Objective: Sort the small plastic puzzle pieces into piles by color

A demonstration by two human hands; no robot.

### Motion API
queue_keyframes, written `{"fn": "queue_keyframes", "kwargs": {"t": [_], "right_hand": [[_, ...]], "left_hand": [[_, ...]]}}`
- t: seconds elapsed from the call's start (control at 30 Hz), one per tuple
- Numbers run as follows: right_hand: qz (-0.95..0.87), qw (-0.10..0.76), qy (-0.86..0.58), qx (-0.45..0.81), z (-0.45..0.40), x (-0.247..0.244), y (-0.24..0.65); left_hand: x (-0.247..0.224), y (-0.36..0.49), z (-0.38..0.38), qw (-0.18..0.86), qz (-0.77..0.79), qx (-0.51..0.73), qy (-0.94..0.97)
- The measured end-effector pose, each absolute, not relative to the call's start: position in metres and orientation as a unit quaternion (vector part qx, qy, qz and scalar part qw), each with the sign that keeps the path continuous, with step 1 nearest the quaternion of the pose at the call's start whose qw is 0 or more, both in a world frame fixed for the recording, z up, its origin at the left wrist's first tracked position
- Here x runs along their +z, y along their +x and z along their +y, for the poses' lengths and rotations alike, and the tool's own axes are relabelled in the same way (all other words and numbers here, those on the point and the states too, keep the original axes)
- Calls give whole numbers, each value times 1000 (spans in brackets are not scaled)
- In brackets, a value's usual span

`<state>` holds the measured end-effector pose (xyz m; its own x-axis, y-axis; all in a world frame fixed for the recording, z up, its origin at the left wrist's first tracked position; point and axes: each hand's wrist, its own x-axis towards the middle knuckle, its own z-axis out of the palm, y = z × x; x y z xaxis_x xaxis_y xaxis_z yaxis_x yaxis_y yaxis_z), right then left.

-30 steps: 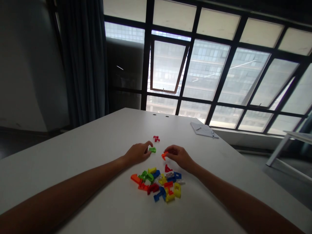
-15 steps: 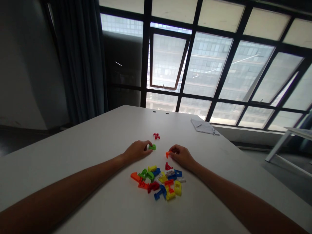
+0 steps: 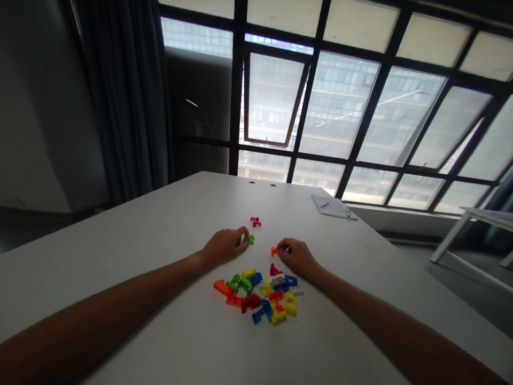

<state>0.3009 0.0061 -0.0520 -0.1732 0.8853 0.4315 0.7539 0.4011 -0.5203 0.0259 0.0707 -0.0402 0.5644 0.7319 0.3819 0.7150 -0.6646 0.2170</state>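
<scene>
My left hand is closed on a green piece, thumb and finger at its left side. Facing it across a small gap, my right hand pinches an orange piece by its right end. A red piece lies on the white table beyond the green one. Nearer to me is a loose pile of plastic pieces in red, orange, yellow, green, blue and white. One small red piece rests at the pile's far edge, just below the orange piece.
The white table stretches toward a large window. A notepad with pens lies near its right edge. A dark curtain hangs at the left, and another white table stands at the far right.
The orange piece in my right hand has turned slightly. My left hand is still at the green piece, which has also tilted a little. The whole view has shifted slightly.
</scene>
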Motion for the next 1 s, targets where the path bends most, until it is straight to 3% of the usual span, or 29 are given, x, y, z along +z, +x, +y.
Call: {"fn": "queue_keyframes", "kwargs": {"t": [0.13,0.5,1.0], "right_hand": [[-767,351,-531,75,6,-53,299],[-801,436,-410,-17,-1,-57,300],[-803,452,-383,-70,-5,-56,299]], "left_hand": [[-38,32,60,-4,381,232,895],[-40,65,42,96,339,267,897],[-35,64,39,135,348,267,889]]}}
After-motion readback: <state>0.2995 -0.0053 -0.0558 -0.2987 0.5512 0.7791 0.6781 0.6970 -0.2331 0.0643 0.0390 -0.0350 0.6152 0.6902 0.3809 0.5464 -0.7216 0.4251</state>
